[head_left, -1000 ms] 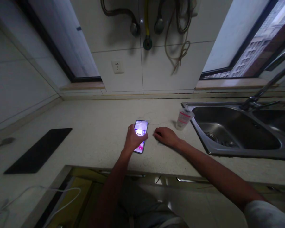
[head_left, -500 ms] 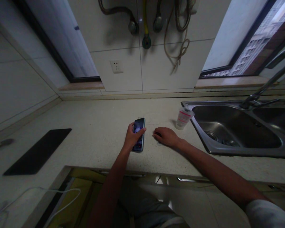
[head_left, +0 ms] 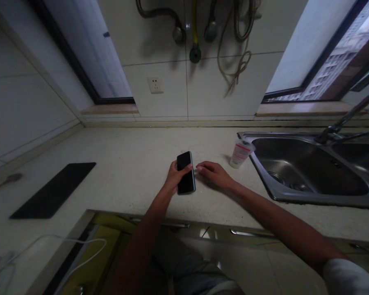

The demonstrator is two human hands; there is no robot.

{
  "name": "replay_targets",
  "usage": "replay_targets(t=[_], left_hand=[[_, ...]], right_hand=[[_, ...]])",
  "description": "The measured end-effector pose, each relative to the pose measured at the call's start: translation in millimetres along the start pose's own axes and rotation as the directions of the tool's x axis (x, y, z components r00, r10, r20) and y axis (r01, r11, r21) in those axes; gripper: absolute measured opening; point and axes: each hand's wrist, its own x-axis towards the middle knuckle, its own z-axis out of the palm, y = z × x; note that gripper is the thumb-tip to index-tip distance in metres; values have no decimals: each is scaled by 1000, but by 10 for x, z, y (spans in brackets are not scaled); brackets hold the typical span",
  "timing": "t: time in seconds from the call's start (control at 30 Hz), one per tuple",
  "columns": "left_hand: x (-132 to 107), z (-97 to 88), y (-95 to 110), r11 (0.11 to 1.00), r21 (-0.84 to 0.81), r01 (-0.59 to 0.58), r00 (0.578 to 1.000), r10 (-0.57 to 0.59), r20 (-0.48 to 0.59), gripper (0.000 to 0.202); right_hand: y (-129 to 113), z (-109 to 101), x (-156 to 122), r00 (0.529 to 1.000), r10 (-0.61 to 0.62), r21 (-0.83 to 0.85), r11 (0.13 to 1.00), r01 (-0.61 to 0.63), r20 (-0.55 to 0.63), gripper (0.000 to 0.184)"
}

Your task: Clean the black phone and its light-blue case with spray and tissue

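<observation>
A smartphone [head_left: 185, 180] with a dark screen is in my left hand [head_left: 174, 176], over the pale countertop [head_left: 135, 164]. My left thumb lies across the screen and the fingers wrap round the phone's left side. Close to its right edge is my right hand [head_left: 213, 172], closed with the fingers curled together and the tips pointing at the phone. Whatever those fingers may hold is too small or hidden to make out. A clear plastic cup [head_left: 241, 153] with red print stands just beyond my right hand, beside the sink.
The steel double sink [head_left: 266, 180] with its faucet [head_left: 329, 133] occupies the right. On the left lie a black mat [head_left: 53, 190], a brownish utensil [head_left: 12, 178] and a white cable [head_left: 92, 241]. Hoses [head_left: 160, 13] and a socket [head_left: 155, 85] are on the tiled wall.
The phone's screen has gone from lit to dark. My right hand has come closer to the phone's right edge. The whole view has shifted slightly.
</observation>
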Motion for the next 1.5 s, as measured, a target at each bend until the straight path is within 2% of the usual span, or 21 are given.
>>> replay_targets(t=[0.07,0.17,0.23,0.33,0.43,0.6,0.77,0.87,1.0,1.1,1.23,1.4,1.5], left_hand=[[22,10,-20,996,-86,-5,1000,5,0,66],[59,3,-27,982,-187,-11,998,0,-59,62],[80,-10,-22,973,-226,-43,991,13,-135,59],[103,-26,-23,962,-255,-101,980,52,-191,53],[124,-29,-45,949,-307,-74,987,25,-161,46],[155,-29,-94,913,-406,-38,994,-9,-113,44],[173,-37,-107,922,-386,-30,992,-22,-128,40],[179,-42,-103,919,-394,-17,993,-32,-118,40],[183,-52,-93,909,-417,10,995,-50,-86,38],[186,-58,-87,896,-443,24,996,-62,-72,34],[181,-61,-86,897,-441,31,994,-72,-77,30],[165,-70,-91,898,-433,78,995,-100,-28,32],[176,-84,-84,892,-439,105,993,-118,-2,33]], right_hand=[[-38,86,-20,989,46,274,958,-83,137,44],[-44,207,-54,955,36,505,843,-187,294,50],[-17,265,-66,948,41,589,775,-229,316,54],[34,319,-63,956,81,654,714,-252,281,49],[64,348,-53,961,130,632,730,-260,245,39],[68,353,-52,968,187,461,853,-245,169,24],[64,320,-63,973,201,154,964,-217,112,17],[71,308,-66,978,190,-31,982,-188,82,17],[70,304,-69,986,146,-126,983,-135,79,21],[50,304,-70,988,123,-60,991,-118,93,24],[-2,310,-71,979,139,136,978,-160,146,22],[-55,335,-72,963,174,402,882,-246,208,26],[-50,360,-82,959,179,487,831,-268,222,30]])
